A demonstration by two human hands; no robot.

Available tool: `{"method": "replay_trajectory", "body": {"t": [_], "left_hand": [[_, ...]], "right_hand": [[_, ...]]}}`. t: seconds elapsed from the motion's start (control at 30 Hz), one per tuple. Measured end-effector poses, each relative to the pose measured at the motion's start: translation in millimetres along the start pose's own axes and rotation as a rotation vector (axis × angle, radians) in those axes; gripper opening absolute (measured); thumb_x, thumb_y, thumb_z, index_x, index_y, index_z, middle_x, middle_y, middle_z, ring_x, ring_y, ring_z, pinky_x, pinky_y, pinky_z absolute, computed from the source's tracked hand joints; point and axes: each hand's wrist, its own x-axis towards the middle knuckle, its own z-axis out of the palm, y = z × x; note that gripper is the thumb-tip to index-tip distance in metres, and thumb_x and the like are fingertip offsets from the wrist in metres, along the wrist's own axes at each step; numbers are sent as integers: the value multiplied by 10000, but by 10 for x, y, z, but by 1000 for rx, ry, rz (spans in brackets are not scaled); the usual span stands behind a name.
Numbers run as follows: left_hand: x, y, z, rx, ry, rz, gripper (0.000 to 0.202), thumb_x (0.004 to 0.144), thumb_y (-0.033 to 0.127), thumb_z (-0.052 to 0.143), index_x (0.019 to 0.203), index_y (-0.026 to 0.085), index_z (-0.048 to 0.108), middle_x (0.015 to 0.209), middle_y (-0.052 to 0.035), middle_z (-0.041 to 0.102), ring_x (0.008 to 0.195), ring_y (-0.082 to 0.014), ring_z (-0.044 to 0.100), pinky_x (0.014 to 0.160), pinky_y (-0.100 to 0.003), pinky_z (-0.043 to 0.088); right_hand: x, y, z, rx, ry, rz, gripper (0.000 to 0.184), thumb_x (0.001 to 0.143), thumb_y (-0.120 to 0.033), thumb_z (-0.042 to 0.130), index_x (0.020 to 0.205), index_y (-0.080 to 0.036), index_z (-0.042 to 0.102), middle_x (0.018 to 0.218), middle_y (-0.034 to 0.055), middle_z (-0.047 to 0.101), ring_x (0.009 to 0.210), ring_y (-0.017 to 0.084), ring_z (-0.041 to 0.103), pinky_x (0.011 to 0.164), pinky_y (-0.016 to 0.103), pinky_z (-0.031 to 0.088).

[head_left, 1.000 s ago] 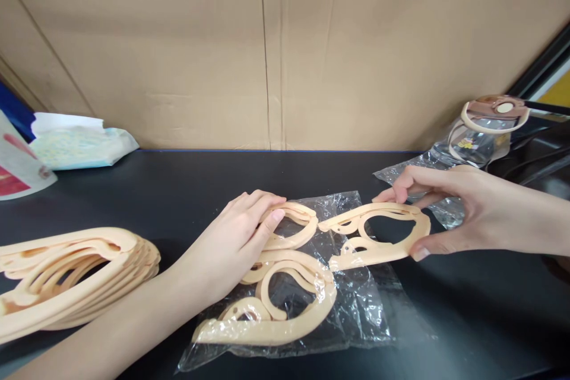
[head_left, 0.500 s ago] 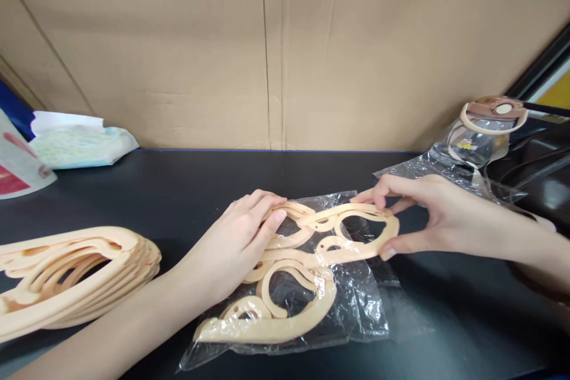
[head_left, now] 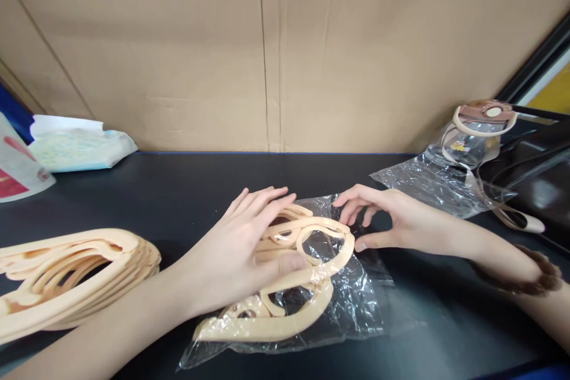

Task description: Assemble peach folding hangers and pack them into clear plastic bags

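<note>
Several beige plastic pieces that look like folding hangers [head_left: 285, 328] lie overlapped at a clear plastic bag [head_left: 356, 303] on the black table. My left hand [head_left: 249, 243] rests over their left part, fingers spread, its palm and thumb hiding some of them. At the right end of the uppermost hanger [head_left: 350, 249] is my right hand [head_left: 383, 217], fingers curved and apart, the thumb close to the edge. Whether its fingertips touch the hanger I cannot tell. A taller stack of the same hangers [head_left: 129, 255] sits at the left, beside my left forearm.
A cardboard wall [head_left: 200, 59] closes off the back. Back left are a pack of tissues [head_left: 84, 145] and a white and red container [head_left: 20, 160]. At the right, a bottle with a strap [head_left: 478, 136] stands by another clear bag [head_left: 427, 181].
The uppermost hanger has slid left over the others, and my right hand has followed it, its grip loosened. My left hand has spread out flatter over the hangers.
</note>
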Motion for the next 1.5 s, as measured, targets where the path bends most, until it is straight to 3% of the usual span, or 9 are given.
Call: {"method": "replay_trajectory", "body": {"t": [0.13, 0.37, 0.63, 0.9, 1.13, 1.2, 1.3, 1.4, 1.5], "left_hand": [[-31, 49, 11, 58, -60, 75, 942, 705, 755, 602, 1468, 302, 287, 1546, -70, 308, 1418, -346, 249, 1136, -606, 212], [-43, 76, 29, 86, -14, 66, 851, 727, 723, 611, 1419, 288, 374, 1484, -60, 416, 1362, -326, 356, 1105, -545, 321], [-39, 85, 26, 60, -47, 56, 766, 816, 715, 504, 1433, 283, 363, 1493, -54, 413, 1397, -305, 326, 1156, -523, 261], [-55, 76, 28, 95, -48, 50, 777, 819, 704, 512, 1444, 281, 324, 1532, -43, 347, 1410, -289, 299, 1146, -519, 273], [-24, 30, 66, 248, 39, -63, 732, 846, 766, 340, 1369, 273, 477, 1487, -73, 422, 1333, -344, 385, 1039, -547, 360], [-36, 28, 53, 287, 86, -70, 667, 904, 704, 265, 1340, 268, 517, 1428, -84, 488, 1251, -348, 462, 994, -536, 392], [-54, 62, -8, 272, 91, -108, 563, 958, 592, 207, 1235, 280, 586, 1218, -74, 620, 1048, -309, 596, 848, -448, 481], [-49, 86, -68, 205, 51, -314, 529, 944, 605, 217, 1102, 251, 578, 912, -52, 665, 770, -274, 655, 625, -382, 479], [-11, -11, -39, 136, 96, -459, 525, 924, 617, 252, 1175, 214, 477, 815, -37, 655, 760, -289, 646, 647, -416, 476]], "right_hand": [[32, -4, 105, 0, 42, -25, 463, 812, -372, 725, 1183, -242, 482, 938, -9, 682, 820, 144, 611, 761, 302, 501], [37, -105, 388, 28, 156, -90, 396, 832, -320, 710, 1143, -258, 473, 909, -35, 663, 753, 118, 587, 709, 260, 490], [37, -94, 262, 64, 122, -75, 455, 889, -264, 631, 1306, -288, 449, 1028, -10, 728, 796, 140, 684, 754, 295, 526], [0, -196, 256, 253, -3, -65, 340, 977, -303, 494, 1315, -264, 485, 1200, 29, 675, 1132, 178, 617, 941, 346, 485], [3, -113, 127, -171, 402, -7, 252, 960, -386, 505, 1173, -261, 554, 977, 17, 717, 898, 199, 667, 848, 361, 503], [5, -98, 104, -325, 475, -47, 250, 959, -395, 507, 1156, -251, 562, 1035, 37, 687, 942, 205, 639, 856, 360, 493], [6, -63, 107, -474, 416, -90, 328, 950, -433, 513, 1215, -240, 533, 1206, 68, 605, 1114, 237, 557, 954, 398, 452], [14, 34, 131, -502, 304, -24, 486, 925, -510, 519, 1327, -245, 454, 1350, 87, 507, 1251, 283, 458, 1055, 477, 379], [46, 191, 160, -407, 320, 112, 580, 899, -545, 533, 1383, -256, 397, 1403, 93, 475, 1295, 300, 431, 1083, 515, 348]]}}
